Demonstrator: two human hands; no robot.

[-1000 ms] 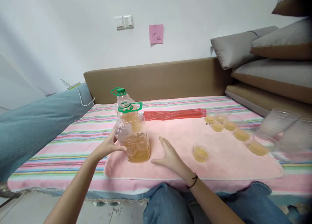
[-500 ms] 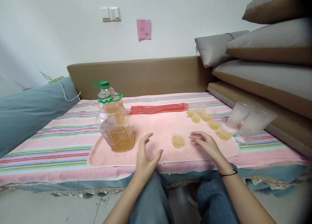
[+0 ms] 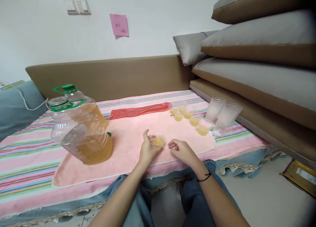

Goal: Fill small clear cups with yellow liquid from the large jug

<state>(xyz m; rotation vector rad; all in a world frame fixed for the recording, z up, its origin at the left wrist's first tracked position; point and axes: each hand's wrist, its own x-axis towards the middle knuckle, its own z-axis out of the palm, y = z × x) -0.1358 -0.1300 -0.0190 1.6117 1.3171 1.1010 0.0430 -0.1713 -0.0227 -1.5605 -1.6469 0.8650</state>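
A small clear plastic cup (image 3: 158, 142) with yellow liquid stands on the pink mat (image 3: 130, 125) near its front edge. My left hand (image 3: 148, 149) is around its left side, thumb in front and fingers behind. Just to the right of the cup, my right hand (image 3: 182, 152) is held with loosely bent fingers and nothing in it. Toward the left stands a large clear jug (image 3: 96, 149) of amber liquid, its mouth uncapped, with a green handle. A second jug (image 3: 100, 116) behind it wears a green cap. A small green cap (image 3: 109, 134) shows beside the front jug.
Several similar cups with yellow liquid, the nearest a wide cup (image 3: 202, 130), form a row at the right. Two stacks of empty cups, including a leaning stack (image 3: 227, 116), are beyond them. A red plastic bag (image 3: 140, 110) lies behind. Stacked cushions (image 3: 256, 65) rise at right.
My view has turned to the right. My left hand has moved onto the cup and closed around it. My right hand has come closer to the cup, its fingers more bent.
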